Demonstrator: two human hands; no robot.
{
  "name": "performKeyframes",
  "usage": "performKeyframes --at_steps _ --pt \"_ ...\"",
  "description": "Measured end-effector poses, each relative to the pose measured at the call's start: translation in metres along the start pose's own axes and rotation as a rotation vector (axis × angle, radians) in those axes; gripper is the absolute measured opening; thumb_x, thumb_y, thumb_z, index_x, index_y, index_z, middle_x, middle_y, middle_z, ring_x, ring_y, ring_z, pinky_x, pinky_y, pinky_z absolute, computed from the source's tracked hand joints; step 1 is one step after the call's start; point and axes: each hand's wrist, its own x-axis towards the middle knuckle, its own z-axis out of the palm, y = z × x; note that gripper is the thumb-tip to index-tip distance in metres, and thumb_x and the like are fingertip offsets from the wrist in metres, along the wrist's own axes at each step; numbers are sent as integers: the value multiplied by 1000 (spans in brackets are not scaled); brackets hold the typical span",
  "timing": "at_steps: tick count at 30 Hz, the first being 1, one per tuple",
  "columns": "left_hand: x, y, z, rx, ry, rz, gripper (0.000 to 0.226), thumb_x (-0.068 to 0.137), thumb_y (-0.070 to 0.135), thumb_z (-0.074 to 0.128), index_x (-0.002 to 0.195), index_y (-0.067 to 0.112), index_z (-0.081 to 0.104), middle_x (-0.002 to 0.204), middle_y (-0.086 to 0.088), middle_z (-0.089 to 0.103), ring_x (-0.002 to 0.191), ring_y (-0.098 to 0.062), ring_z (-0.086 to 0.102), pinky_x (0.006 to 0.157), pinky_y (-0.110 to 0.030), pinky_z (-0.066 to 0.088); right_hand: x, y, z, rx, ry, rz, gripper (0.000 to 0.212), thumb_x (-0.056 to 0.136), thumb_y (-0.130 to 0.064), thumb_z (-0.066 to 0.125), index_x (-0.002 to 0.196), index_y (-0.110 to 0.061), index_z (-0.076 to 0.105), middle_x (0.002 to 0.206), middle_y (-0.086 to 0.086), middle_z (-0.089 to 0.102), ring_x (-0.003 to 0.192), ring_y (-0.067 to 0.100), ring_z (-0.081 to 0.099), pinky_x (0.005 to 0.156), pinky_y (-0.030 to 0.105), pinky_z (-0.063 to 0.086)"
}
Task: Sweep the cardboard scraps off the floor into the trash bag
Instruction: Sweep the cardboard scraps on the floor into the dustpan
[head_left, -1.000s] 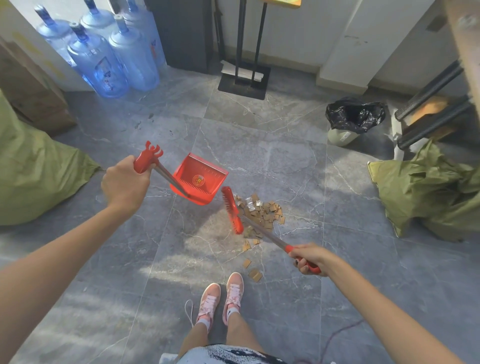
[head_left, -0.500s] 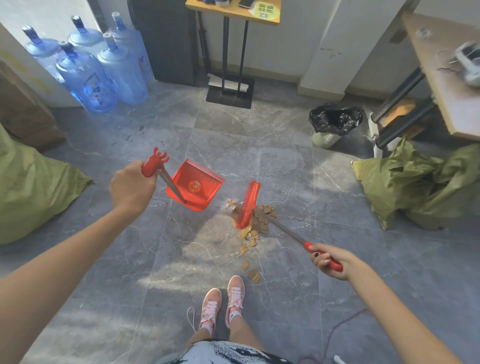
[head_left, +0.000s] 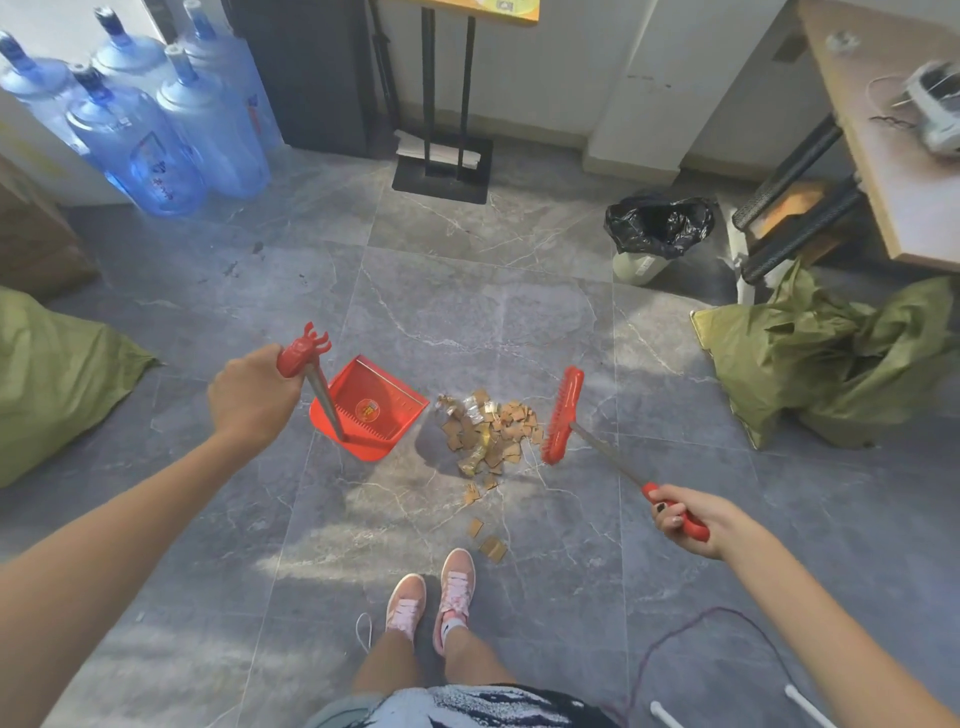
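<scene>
Cardboard scraps (head_left: 488, 428): a loose heap of small brown pieces, with a few shiny bits mixed in, on the grey tiled floor (head_left: 467, 291). A thin trail runs toward the feet, where stray pieces (head_left: 488, 543) lie well apart from the heap. Likely very light, stiff and flat; they probably slide easily on smooth tile and scatter under a hard stroke, so they suit short, low strokes, not picking up by hand.

Dustpan (head_left: 371, 408): red, mouth facing the heap, just beside its left edge. Left hand (head_left: 252, 400) is clenched around the top of its long handle.

Brush (head_left: 562, 414): red head just right of the heap, bristles facing it. Right hand (head_left: 685, 517) is wrapped around the red grip at the end of the handle.

Trash bag (head_left: 660, 223): black, lining a pale bin, open at the top, well apart from the heap, farther off to the right.
</scene>
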Motion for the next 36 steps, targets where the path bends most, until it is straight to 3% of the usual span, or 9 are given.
performKeyframes --at_steps 2,8,13,17,28,31,34,36 --pt "1 3 7 12 -9 -4 39 86 46 57 78 9 61 75 -25 64 74 -45 62 64 -42 47 5 5 -2 -11 33 26 25 97 2 37 75 -9 40 58 3 32 20 2 30 23 9 24" --pt "5 5 18 14 -29 -14 35 87 42 58 78 7 60 73 -24 63 73 -45 61 63 -42 45 29 54 3 -34 93 149 27 96 5 36 71 -6 39 31 2 33 17 4 30 24 7 25" --pt "16 6 24 18 -48 22 36 86 44 59 77 10 59 72 -23 63 72 -44 60 59 -39 42 43 104 21 -14 98 243 29 94 6 35 68 -5 38 30 3 34 16 5 30 24 7 28" --pt "22 2 30 24 -81 60 37 86 47 57 76 12 58 70 -20 63 70 -42 60 61 -41 46 45 138 44 -49 104 289 23 94 4 33 72 -2 38 38 10 39 18 9 35 27 14 40" --pt "42 -17 32 -11 -103 100 36 85 50 55 72 16 54 67 -17 61 66 -41 59 59 -39 46 31 160 144 227 108 217 34 97 2 33 64 -8 33 23 0 27 12 7 26 24 7 28" --pt "46 -17 32 -10 -106 107 36 86 49 55 73 15 56 66 -16 61 65 -39 58 59 -39 47 39 155 167 383 60 203 31 96 4 30 71 -9 42 29 2 34 13 8 27 24 8 28" --pt "49 -18 33 -7 -104 112 35 86 48 55 74 15 57 65 -15 61 64 -39 58 58 -38 46 49 134 179 544 35 195 31 96 3 34 96 -22 53 71 -9 52 14 10 29 22 10 29" --pt "51 -17 32 -15 -105 112 36 87 47 55 74 14 57 65 -14 61 63 -38 57 57 -37 43 52 111 180 623 17 195 24 96 4 31 85 -9 48 59 3 49 14 11 31 22 11 29"
